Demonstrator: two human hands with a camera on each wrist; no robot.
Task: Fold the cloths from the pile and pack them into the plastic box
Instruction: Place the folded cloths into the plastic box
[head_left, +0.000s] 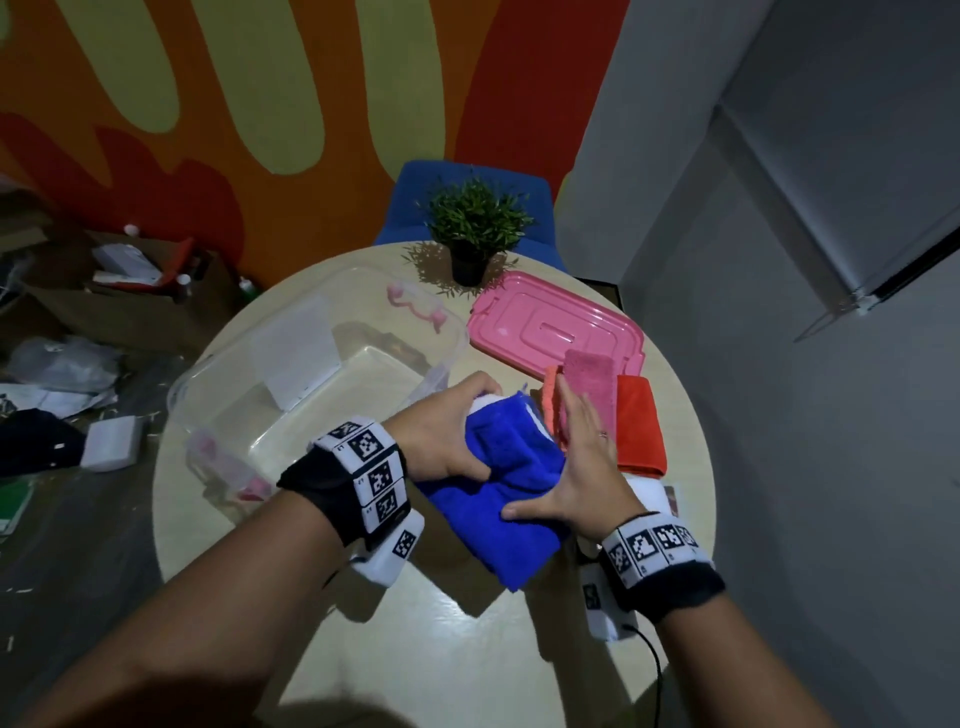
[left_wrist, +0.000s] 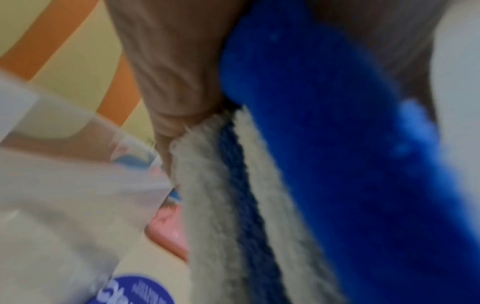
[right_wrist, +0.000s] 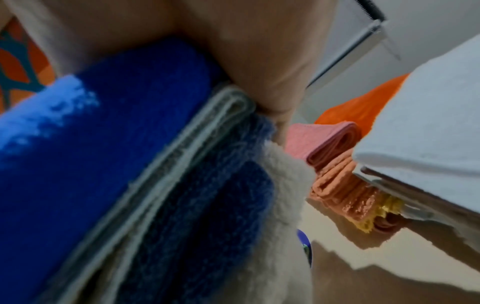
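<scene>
Bench (head_left: 415, 623): round and pale; it carries all the things below.
Plastic box (head_left: 218, 395): clear and see-through, on the left part of the bench, with no cloth inside. A white card leans inside it. Pink clips sit on its far and near rims.
Pink lid (head_left: 550, 322): lies flat near the far right edge of the bench, just beside the box.
Blue cloth (head_left: 498, 499): the top of a folded bundle in the middle of the bench, between the two hands. The wrist views show pale cream and darker blue layers (right_wrist: 182, 195) folded under it.
Pile of cloths (head_left: 623, 415): at the right edge of the bench, touching the lid. A red one (head_left: 641, 426), a pink one (head_left: 589, 384) and an orange one (head_left: 551, 405) lie folded there, with a white one (head_left: 649, 493) nearer the person.
Plant (head_left: 475, 218): green, in a dark pot at the far edge of the bench.
Left hand (head_left: 447, 431): its fingers curl round the left side of the bundle and grip it.
Right hand (head_left: 576, 467): fingers straight, pressed flat against the right side of the bundle, thumb along the near fold.
Wrist bands: black and white square codes on both wrists.
Blue sticker (left_wrist: 140, 292): round, on the bench by the box; its white letters are too blurry to read.
</scene>
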